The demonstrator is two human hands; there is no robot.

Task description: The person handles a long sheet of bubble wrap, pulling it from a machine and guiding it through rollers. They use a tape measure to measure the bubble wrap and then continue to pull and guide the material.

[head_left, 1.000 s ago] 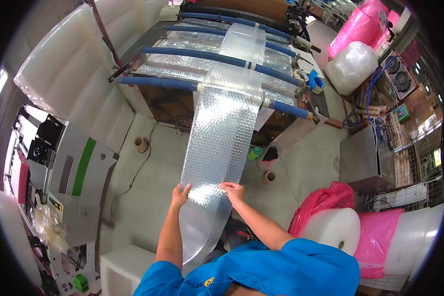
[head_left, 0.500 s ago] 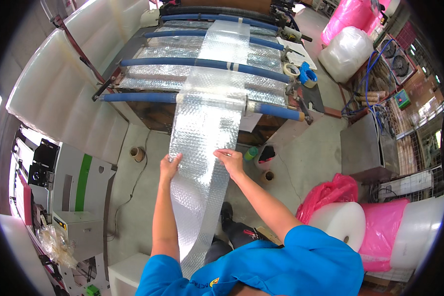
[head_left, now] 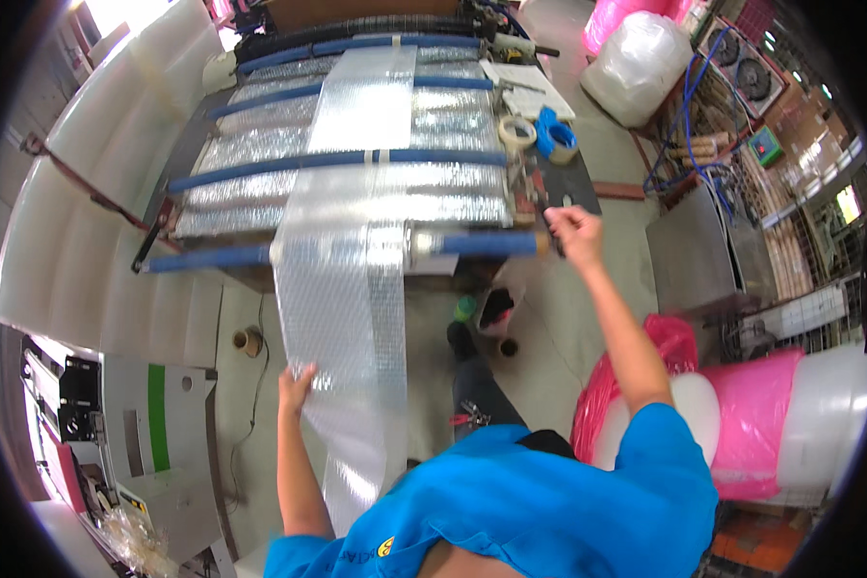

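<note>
A long strip of clear, silvery bubble wrap [head_left: 342,308] comes over the blue rollers and hangs toward me. With fingers closed on its left edge, my left hand [head_left: 297,387] holds the strip in front of the machine. My right hand [head_left: 576,233] is closed around a dark lever [head_left: 553,229] by the right end of the front blue roller [head_left: 482,245]. Part of that lever is hidden by my fingers, and the hand is slightly blurred.
Tape rolls, one cream [head_left: 517,133] and one blue [head_left: 557,138], lie at the machine's right side. Large pink and white rolls [head_left: 749,421] stand at my right. A grey-white machine with a green stripe [head_left: 157,414] is at left. Cardboard tubes [head_left: 247,341] stand on the floor.
My right hand has let go of the bubble wrap and moved forward and right to the lever. My left hand still holds the strip's left edge. The view has shifted, with my right leg stepped forward.
</note>
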